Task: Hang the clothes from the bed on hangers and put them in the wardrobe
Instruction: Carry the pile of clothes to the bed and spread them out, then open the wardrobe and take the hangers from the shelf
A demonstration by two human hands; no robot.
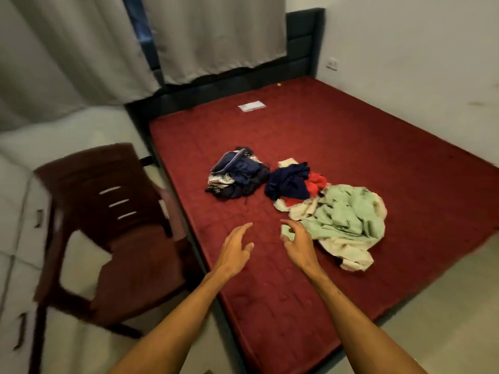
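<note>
Both hands are hovering low over the bed (351, 125), where all the clothes are lying in three crumpled heaps. The left hand (235, 248) is showing a spread grip, fingers straight, nothing in it. The right hand (298, 244) is hanging just beside a loose corner of the pale green garment (348, 211). Its grip is loosely curled and looks to be holding nothing, though whether a fingertip is grazing the cloth I cannot tell.

That green piece is looking like the nearest pick: soft, light and limp, so it is likely going to sag and unfold when lifted. Taking it at the collar or shoulders, once found, should be paying off for the hanger. A pinch on a stray corner is only going to drag it along.

Farther off, the navy and red clump (290, 182) is touching the green one, and the dark striped bundle (239, 174) is sitting just beside that. No hanger is showing.
</note>
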